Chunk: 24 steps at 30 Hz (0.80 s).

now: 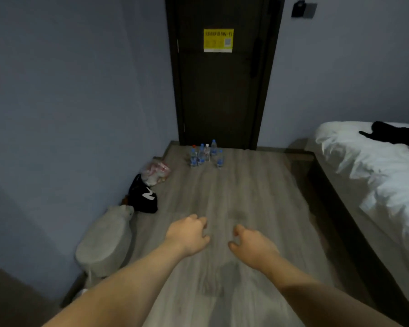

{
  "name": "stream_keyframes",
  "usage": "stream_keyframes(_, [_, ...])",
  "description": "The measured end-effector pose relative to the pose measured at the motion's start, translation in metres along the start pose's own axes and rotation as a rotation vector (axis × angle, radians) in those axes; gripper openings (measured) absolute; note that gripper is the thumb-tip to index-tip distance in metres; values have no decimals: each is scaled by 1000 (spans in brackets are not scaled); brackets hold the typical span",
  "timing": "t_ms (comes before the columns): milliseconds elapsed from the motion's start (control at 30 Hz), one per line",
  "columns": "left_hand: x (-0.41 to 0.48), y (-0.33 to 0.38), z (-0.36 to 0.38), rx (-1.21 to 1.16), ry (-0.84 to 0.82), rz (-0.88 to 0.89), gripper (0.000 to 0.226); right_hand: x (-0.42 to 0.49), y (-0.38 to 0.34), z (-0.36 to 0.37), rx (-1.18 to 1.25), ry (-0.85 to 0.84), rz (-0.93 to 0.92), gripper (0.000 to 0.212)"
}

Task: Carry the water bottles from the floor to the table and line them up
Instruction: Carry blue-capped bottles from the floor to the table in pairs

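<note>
Head view: left hand and right hand reach forward side by side, apart, fingers loosely curled and holding nothing. Left of the left hand lies a grey bag, with a black bag beyond it. Well ahead of both hands, the water bottles stand clustered on the floor by the door. A bed lies off to the right.

**Bottles by the door, your hands holding nothing**

Your left hand and right hand reach out side by side above the wooden floor, fingers loosely curled. The water bottles stand upright in a tight cluster on the floor at the foot of the dark door, well apart from your hands. A yellow sign is stuck on the door. Along the left wall lie a pink bag, a black bag and a grey bundle. A white bed sits to your right.
</note>
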<state>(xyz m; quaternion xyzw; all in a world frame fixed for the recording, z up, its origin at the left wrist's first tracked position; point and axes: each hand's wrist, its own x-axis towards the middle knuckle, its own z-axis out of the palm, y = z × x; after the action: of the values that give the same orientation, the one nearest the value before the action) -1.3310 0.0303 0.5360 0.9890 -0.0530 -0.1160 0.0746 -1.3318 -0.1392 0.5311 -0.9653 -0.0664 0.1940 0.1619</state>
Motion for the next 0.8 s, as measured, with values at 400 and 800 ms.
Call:
stream_keyframes(400, [287, -15, -30, -14, -110, -88, 38, 293, 40, -95, 83, -60, -55, 40])
stream_keyframes(800, [545, -53, -60, -124, -202, -157, 31, 536, 68, -169, 10, -155, -63, 35])
